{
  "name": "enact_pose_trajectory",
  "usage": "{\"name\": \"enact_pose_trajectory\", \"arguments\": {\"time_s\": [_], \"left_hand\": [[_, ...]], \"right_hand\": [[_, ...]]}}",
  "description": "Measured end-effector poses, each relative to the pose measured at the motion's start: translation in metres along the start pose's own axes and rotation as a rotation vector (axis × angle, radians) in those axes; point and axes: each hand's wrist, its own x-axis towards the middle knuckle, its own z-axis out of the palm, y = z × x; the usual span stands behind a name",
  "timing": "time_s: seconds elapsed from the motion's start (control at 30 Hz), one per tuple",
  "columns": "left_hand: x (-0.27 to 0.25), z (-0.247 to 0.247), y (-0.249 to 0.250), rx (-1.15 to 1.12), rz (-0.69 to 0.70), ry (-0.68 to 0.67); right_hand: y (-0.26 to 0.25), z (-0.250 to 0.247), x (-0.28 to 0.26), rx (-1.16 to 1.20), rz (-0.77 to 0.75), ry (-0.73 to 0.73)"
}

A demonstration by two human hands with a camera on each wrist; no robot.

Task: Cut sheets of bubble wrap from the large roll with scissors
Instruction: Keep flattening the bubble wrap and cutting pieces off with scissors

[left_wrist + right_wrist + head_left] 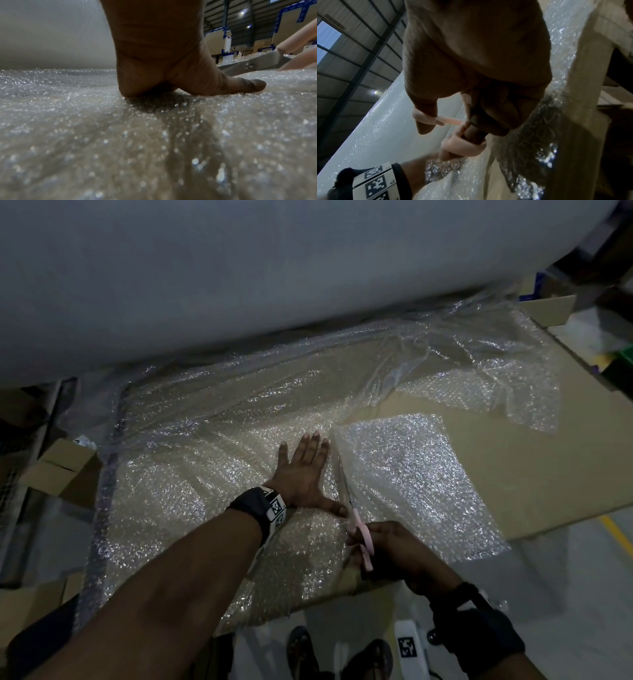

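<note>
Cardboard-covered floor [513, 474]: flat left hand [305, 474] pins bubble wrap [191, 481] at centre; right hand [394, 549] grips scissors [356, 518], should cut straight.

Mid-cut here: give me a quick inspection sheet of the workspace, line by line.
Surface: flat cardboard sheet on the floor, partly covered by wrap.
Job's things: large roll lies across the far side; bubble wrap unrolled toward the person; pink-handled scissors with blades in the wrap, pointing at the roll.
Clutter: open cardboard boxes at left, more at far right.
Grips: left hand flat, pressing the wrap beside the cut line; right hand holds the scissors.
Cables: nothing seen.
Surroundings: dim warehouse, stacked cartons, yellow floor line.
</note>
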Motion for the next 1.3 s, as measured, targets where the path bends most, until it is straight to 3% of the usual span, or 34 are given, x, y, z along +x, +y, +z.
{"name": "enact_pose_trajectory", "arguments": {"time_s": [0.6,1.3], "left_hand": [[0.003,0.005,-0.002,0.018,0.004,0.017],[0.002,0.003,-0.002,-0.008,0.017,0.021]], "right_hand": [[-0.008,0.000,0.002,-0.008,-0.083,-0.003],[-0.022,0.002,0.010,0.016,-0.058,0.007]]}}
